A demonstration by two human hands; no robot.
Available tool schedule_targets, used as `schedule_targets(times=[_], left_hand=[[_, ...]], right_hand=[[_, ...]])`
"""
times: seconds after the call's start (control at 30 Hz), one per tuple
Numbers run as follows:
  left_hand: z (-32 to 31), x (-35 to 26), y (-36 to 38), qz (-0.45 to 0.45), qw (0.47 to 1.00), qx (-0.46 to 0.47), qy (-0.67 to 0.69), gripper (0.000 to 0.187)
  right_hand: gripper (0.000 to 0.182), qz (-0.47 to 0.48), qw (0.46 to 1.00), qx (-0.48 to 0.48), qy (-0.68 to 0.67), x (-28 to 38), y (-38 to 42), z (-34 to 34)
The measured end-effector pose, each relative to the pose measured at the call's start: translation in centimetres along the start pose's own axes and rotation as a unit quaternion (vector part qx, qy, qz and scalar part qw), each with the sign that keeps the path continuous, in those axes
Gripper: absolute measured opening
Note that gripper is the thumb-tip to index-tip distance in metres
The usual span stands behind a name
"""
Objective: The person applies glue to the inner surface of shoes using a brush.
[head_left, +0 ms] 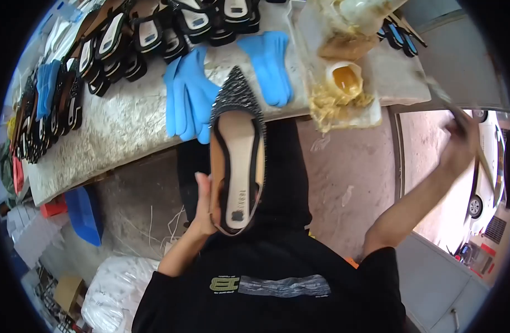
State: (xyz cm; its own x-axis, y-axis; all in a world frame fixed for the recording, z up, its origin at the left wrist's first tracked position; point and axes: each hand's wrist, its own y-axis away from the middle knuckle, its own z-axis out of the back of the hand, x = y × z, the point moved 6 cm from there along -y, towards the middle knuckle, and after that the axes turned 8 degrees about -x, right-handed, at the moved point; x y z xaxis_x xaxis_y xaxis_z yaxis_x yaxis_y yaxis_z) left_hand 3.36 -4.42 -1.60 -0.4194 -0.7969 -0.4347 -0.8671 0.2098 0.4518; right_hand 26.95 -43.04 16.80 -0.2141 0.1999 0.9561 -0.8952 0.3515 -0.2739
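Observation:
My left hand (204, 206) is wrapped round the heel end of a black, glittery pointed shoe (236, 145), its pale insole facing up and its toe towards the table. Out to the right, my right hand (459, 136) is raised, closed round a long thin tool (445, 99) that is blurred, perhaps a brush. Blue gloves (189, 94) lie on the table edge beyond the shoe, with another blue glove (270, 66) to their right. A pot with amber glue (345, 78) stands in a stained tray (374, 114) on the table.
Rows of black shoes (146, 34) line the back and left of the worktable (119, 119). More dark shoes (396, 39) are at the back right. Below the left side are a blue bin (84, 215) and a white plastic bag (113, 291). A metal cabinet (432, 272) stands lower right.

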Motion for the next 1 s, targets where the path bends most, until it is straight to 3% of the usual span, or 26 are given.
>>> schedule_targets(times=[0.03,0.07,0.13,0.2,0.23,0.3,0.37,0.4,0.47,0.57,0.67,0.83,1.0], left_hand=[[-0.4,0.1,-0.5,-0.012,0.995,0.045,-0.083,0.083],[-1.0,-0.1,-0.5,-0.014,0.996,0.036,-0.077,0.083],[-3.1,-0.7,-1.1,-0.016,0.997,-0.027,-0.067,0.108],[-4.2,-1.7,-0.7,-0.044,0.994,-0.059,-0.085,0.098],[-4.0,-1.7,-0.7,-0.039,0.993,-0.08,-0.084,0.098],[-3.9,-2.3,-0.8,-0.06,0.989,-0.079,-0.111,0.092],[-3.8,-2.7,-1.2,-0.075,0.987,-0.068,-0.128,0.086],[-3.8,-2.9,-1.4,-0.087,0.985,-0.06,-0.135,0.084],[-3.6,-3.3,-1.7,-0.107,0.982,-0.05,-0.145,0.079],[-3.5,-4.0,-2.1,-0.142,0.976,-0.027,-0.164,0.075],[-3.5,-4.6,-2.2,-0.166,0.968,-0.009,-0.19,0.073],[-2.3,-4.6,-2.3,-0.154,0.963,-0.011,-0.221,0.071],[-2.1,-5.3,-2.7,-0.199,0.947,0.0,-0.251,0.069]], right_hand=[[0.036,-0.035,0.998,-0.054,0.02,-1.4,-0.5,0.4],[0.036,-0.039,0.998,-0.045,0.021,-1.5,0.4,-0.5],[0.029,0.071,0.992,0.043,-0.096,0.4,3.7,-4.6],[0.021,0.121,0.964,0.115,-0.209,1.7,11.2,-7.3],[0.014,0.151,0.969,0.124,-0.15,4.0,14.2,-10.2],[0.01,0.13,0.961,0.188,-0.158,4.0,17.5,-15.0],[0.007,0.101,0.988,0.117,0.031,2.4,19.6,-18.1],[0.013,0.137,0.98,0.146,0.007,0.9,19.8,-20.1],[0.015,0.255,0.959,0.11,0.051,-0.7,20.1,-21.4],[0.015,0.216,0.967,0.125,0.054,0.0,20.2,-21.6],[0.016,0.235,0.963,0.119,0.055,0.0,19.7,-21.7],[0.018,0.164,0.973,0.158,0.022,0.2,19.2,-21.3],[0.019,0.099,0.982,0.159,0.031,0.6,19.2,-20.6]])
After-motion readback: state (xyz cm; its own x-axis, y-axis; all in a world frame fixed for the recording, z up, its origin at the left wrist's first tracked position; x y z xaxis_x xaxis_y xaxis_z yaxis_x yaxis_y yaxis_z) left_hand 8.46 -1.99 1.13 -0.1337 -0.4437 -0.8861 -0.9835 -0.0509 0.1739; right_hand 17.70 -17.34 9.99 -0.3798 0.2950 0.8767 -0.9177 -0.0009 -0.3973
